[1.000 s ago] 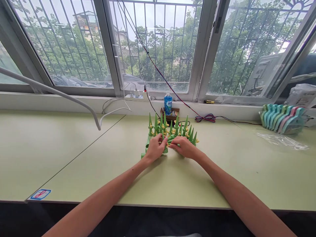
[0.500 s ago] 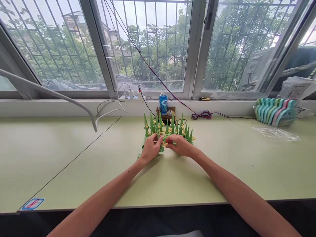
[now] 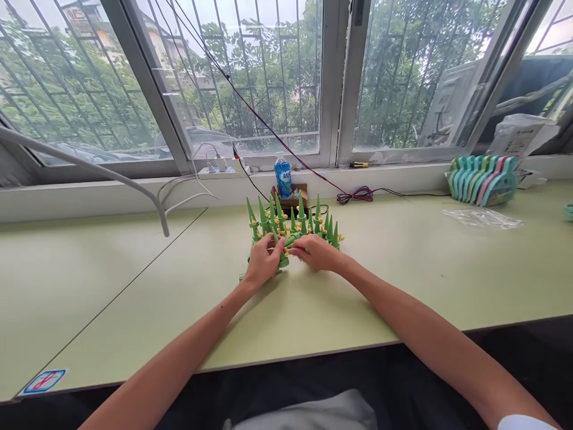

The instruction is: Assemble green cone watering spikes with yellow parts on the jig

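My left hand (image 3: 260, 263) is closed around a green cone-shaped piece (image 3: 283, 261), whose tip and wider base show past the fingers. From the right, my right hand (image 3: 316, 252) pinches a small yellow piece (image 3: 287, 251) against that cone's side; whether the yellow piece is attached to it, I cannot tell. Just behind both hands stand several upright green cones (image 3: 301, 218) with small yellow parts around them. More green pieces (image 3: 243, 276) lie beside and under the left hand, mostly covered by it.
A blue liquid bottle (image 3: 283, 178) stands at the back beside a brown cardboard box (image 3: 302, 190). A coiled cable (image 3: 356, 195) lies right of it. Several pastel-coloured pieces (image 3: 482, 180) stand in a row at the far right, behind a clear plastic bag (image 3: 482, 218). A white tube (image 3: 89, 169) hangs at left.
My head view has turned slightly and tilted, so the scene sits further left and higher. Both hands keep nearly the same hold, with the right fingers still against the cone.
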